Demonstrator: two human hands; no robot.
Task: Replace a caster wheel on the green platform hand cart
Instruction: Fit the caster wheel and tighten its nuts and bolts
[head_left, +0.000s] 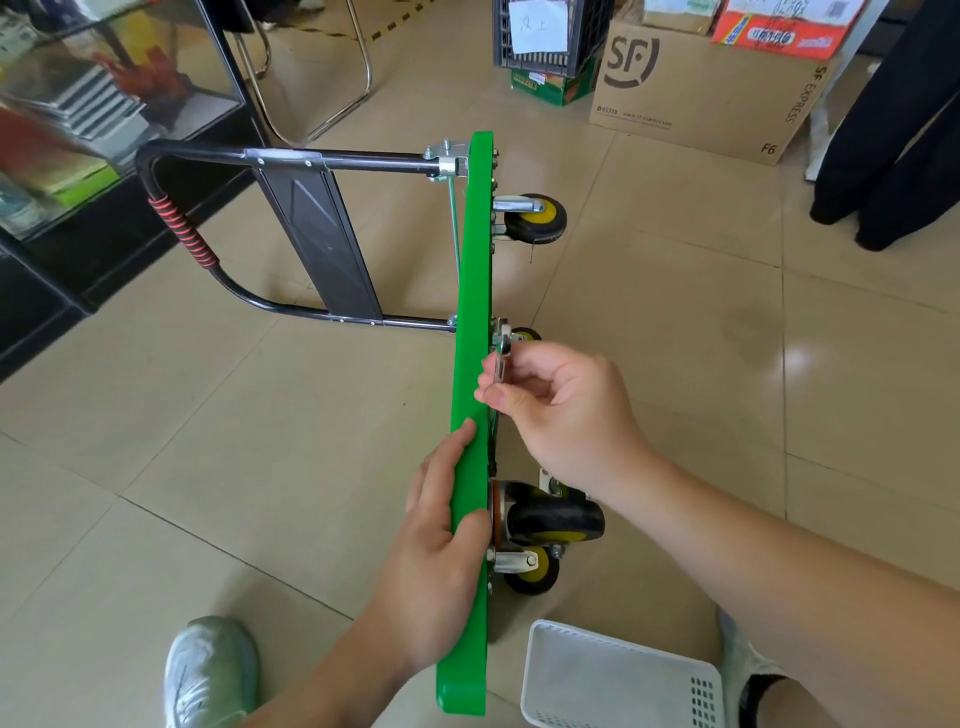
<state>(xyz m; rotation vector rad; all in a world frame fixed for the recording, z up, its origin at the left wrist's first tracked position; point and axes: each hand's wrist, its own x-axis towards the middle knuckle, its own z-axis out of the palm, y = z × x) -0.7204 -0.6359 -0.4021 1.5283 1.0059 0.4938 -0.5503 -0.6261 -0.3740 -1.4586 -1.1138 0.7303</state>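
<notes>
The green platform cart (474, 291) stands on its edge on the floor, its black handle (218, 244) folded out to the left. Black-and-yellow caster wheels stick out on the right side: one at the far end (535, 219), one mostly hidden behind my right hand (525, 334), and two near me (555, 519) (534, 571). My left hand (441, 551) grips the platform's upper edge, thumb on the wheel side. My right hand (561, 410) pinches a small metal wrench (501, 358) whose head sits at the mount of the hidden caster.
A white plastic basket (618, 675) sits on the floor by my right knee. My shoe (208, 670) is at the lower left. A glass cabinet (104, 130) stands at the left, a chair frame (317, 78) behind it, cardboard boxes (701, 88) and a crate at the back.
</notes>
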